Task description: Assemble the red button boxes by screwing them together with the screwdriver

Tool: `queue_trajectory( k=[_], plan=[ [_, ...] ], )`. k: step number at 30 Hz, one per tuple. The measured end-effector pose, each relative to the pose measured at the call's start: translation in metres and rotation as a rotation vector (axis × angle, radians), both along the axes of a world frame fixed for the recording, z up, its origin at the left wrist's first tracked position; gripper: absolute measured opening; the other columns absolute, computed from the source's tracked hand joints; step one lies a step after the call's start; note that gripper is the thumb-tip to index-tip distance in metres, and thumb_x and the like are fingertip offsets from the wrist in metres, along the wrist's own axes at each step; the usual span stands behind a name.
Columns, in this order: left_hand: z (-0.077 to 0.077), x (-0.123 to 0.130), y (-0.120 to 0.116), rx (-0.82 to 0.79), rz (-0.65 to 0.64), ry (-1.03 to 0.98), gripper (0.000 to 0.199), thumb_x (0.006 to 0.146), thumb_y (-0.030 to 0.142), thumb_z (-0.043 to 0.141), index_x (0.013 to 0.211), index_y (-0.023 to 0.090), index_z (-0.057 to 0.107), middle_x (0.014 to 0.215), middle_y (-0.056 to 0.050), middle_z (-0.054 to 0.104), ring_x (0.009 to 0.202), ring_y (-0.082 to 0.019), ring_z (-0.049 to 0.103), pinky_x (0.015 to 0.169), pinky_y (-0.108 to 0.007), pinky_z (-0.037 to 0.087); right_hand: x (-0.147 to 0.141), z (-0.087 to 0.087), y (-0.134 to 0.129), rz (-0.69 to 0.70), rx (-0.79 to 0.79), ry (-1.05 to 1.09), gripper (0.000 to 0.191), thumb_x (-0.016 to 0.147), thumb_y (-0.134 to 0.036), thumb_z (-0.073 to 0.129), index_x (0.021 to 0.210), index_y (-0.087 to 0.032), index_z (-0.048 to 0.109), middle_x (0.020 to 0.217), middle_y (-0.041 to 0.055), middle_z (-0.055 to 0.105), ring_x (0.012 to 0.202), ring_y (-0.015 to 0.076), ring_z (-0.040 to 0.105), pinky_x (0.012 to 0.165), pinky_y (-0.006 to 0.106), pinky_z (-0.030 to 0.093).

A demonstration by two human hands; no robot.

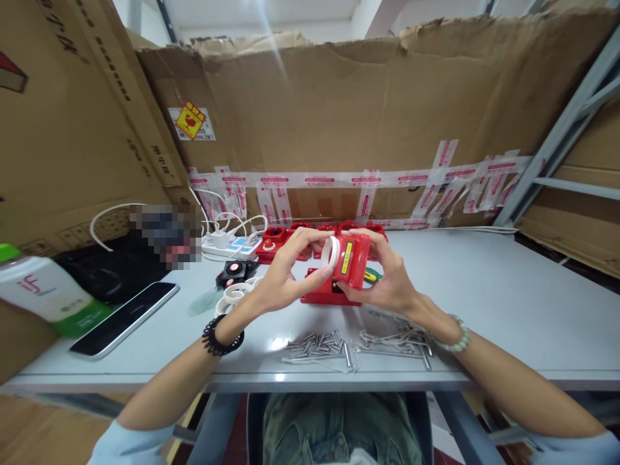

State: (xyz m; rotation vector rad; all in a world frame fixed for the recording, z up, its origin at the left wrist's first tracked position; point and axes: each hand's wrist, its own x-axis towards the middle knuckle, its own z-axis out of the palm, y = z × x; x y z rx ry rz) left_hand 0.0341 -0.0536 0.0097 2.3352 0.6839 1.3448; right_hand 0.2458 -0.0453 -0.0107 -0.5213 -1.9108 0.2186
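Above the table, my right hand [394,281] grips a red box-shaped plastic housing [359,255] that carries a yellow label strip. My left hand [285,274] pinches a white plastic ring [336,253] at the housing's left side; whether the ring is seated on it cannot be made out. Below both hands another red box [317,298] rests on the table, partly covered by them. A green and yellow object [372,276] shows behind my right fingers. More white rings [235,294] lie beside my left wrist.
Metal screws or pins [320,343] and longer rods [400,341] lie near the front edge. Red housings [271,248] line the back beside a power strip [232,247]. At left are a black part [236,272], a phone [128,320] and a bottle [48,290]. Cardboard [339,103] walls the back.
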Motion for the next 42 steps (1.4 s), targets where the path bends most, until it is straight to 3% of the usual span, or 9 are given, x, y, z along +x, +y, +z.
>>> queue_trajectory(
  k=[4, 9, 15, 20, 25, 30, 34, 39, 42],
  plan=[
    [0.0010, -0.0012, 0.0008, 0.070, -0.062, -0.007, 0.056, 0.083, 0.029, 0.066, 0.135, 0.028, 0.048, 0.136, -0.010, 0.048, 0.125, -0.028, 0.045, 0.101, -0.044, 0.042, -0.0002, 0.0002, 0.0002, -0.012, -0.007, 0.007, 0.081, 0.059, -0.029, 0.080, 0.131, -0.026, 0.043, 0.126, 0.0081, 0.060, 0.104, 0.0237, 0.065, 0.087, 0.039, 0.057],
    [-0.0014, -0.0011, 0.0022, -0.039, 0.013, -0.075, 0.039, 0.087, 0.031, 0.062, 0.125, 0.023, 0.054, 0.114, -0.009, 0.058, 0.102, -0.022, 0.057, 0.091, -0.040, 0.048, -0.0004, 0.0000, 0.0002, 0.024, 0.002, -0.012, 0.081, 0.058, -0.027, 0.081, 0.130, -0.026, 0.044, 0.125, 0.0085, 0.060, 0.102, 0.0227, 0.065, 0.086, 0.038, 0.057],
    [0.0000, -0.0012, 0.0020, 0.075, -0.030, -0.055, 0.049, 0.081, 0.027, 0.069, 0.128, 0.025, 0.054, 0.129, -0.011, 0.054, 0.121, -0.027, 0.049, 0.100, -0.043, 0.044, 0.0011, -0.0005, 0.0016, 0.010, -0.015, -0.012, 0.081, 0.059, -0.028, 0.080, 0.131, -0.026, 0.043, 0.126, 0.0090, 0.060, 0.105, 0.0234, 0.065, 0.086, 0.038, 0.058],
    [-0.0011, -0.0031, 0.0038, -0.059, 0.002, -0.039, 0.037, 0.087, 0.031, 0.063, 0.122, 0.022, 0.057, 0.113, -0.009, 0.061, 0.099, -0.021, 0.059, 0.090, -0.038, 0.048, 0.0012, 0.0005, 0.0018, 0.012, 0.005, -0.020, 0.081, 0.057, -0.029, 0.082, 0.130, -0.025, 0.045, 0.125, 0.0090, 0.060, 0.103, 0.0226, 0.065, 0.085, 0.037, 0.058],
    [0.0006, -0.0028, 0.0023, 0.040, -0.094, -0.012, 0.056, 0.080, 0.027, 0.071, 0.133, 0.025, 0.051, 0.138, -0.011, 0.050, 0.128, -0.028, 0.046, 0.104, -0.042, 0.041, 0.0016, 0.0003, 0.0018, 0.010, -0.012, -0.011, 0.082, 0.059, -0.034, 0.082, 0.132, -0.026, 0.043, 0.126, 0.0090, 0.060, 0.106, 0.0237, 0.064, 0.086, 0.038, 0.058],
    [-0.0009, -0.0030, 0.0030, -0.076, -0.022, -0.047, 0.040, 0.086, 0.031, 0.064, 0.124, 0.023, 0.055, 0.120, -0.010, 0.059, 0.105, -0.023, 0.058, 0.094, -0.040, 0.047, 0.0011, 0.0000, 0.0015, 0.012, -0.003, -0.012, 0.080, 0.059, -0.030, 0.081, 0.130, -0.026, 0.045, 0.126, 0.0087, 0.059, 0.104, 0.0235, 0.065, 0.085, 0.038, 0.058],
    [0.0011, -0.0038, 0.0022, -0.002, -0.092, -0.014, 0.051, 0.082, 0.029, 0.069, 0.130, 0.025, 0.052, 0.134, -0.011, 0.051, 0.123, -0.028, 0.048, 0.103, -0.043, 0.041, 0.0013, 0.0001, 0.0019, 0.014, -0.018, -0.014, 0.082, 0.059, -0.029, 0.081, 0.131, -0.026, 0.043, 0.128, 0.0089, 0.059, 0.105, 0.0235, 0.065, 0.085, 0.037, 0.058],
    [0.0015, -0.0033, 0.0017, -0.119, -0.028, -0.033, 0.034, 0.089, 0.034, 0.060, 0.121, 0.022, 0.056, 0.115, -0.009, 0.059, 0.101, -0.022, 0.058, 0.091, -0.038, 0.048, 0.0019, -0.0013, 0.0028, 0.006, 0.015, -0.035, 0.082, 0.057, -0.027, 0.082, 0.130, -0.026, 0.045, 0.124, 0.0082, 0.060, 0.105, 0.0231, 0.063, 0.086, 0.038, 0.057],
    [0.0008, -0.0033, 0.0011, -0.052, -0.068, -0.004, 0.045, 0.084, 0.031, 0.067, 0.126, 0.023, 0.054, 0.127, -0.011, 0.055, 0.113, -0.025, 0.054, 0.095, -0.038, 0.046, 0.0024, -0.0016, 0.0038, 0.017, -0.002, -0.027, 0.084, 0.057, -0.028, 0.083, 0.131, -0.026, 0.044, 0.126, 0.0085, 0.058, 0.106, 0.0230, 0.063, 0.086, 0.037, 0.057]
  ],
)
